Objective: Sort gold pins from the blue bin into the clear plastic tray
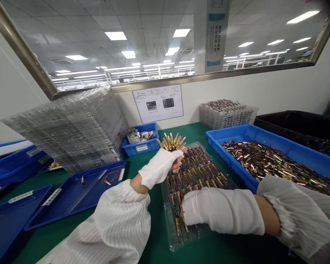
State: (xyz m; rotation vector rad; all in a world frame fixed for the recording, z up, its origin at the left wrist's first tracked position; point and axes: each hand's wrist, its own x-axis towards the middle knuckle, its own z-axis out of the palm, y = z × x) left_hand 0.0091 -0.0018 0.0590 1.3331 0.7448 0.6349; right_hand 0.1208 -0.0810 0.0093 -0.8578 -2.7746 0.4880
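My left hand (169, 161), in a white fingerless glove, is closed around a bunch of small brass cylinders (172, 141) with their metal ends pointing up. Below and to the right of it lies a clear plastic tray (172, 242), its slots filled with rows of similar cylinders on thin red, black and green wires. Over the near part of this tray is my right hand (200, 207), gloved the same way, fingers curled down at a brass cylinder (185, 225). The glove and knuckles hide most of those fingertips. A single cylinder (178, 226) sits in a slot just left.
A blue bin (228, 132) of loose wired cylinders stands at right, beside a black-lined container (297, 124). Filled trays (222, 113) are stacked behind. At left are a tall stack of clear trays (79, 128), a small blue box (140, 148) and shallow blue trays (82, 198).
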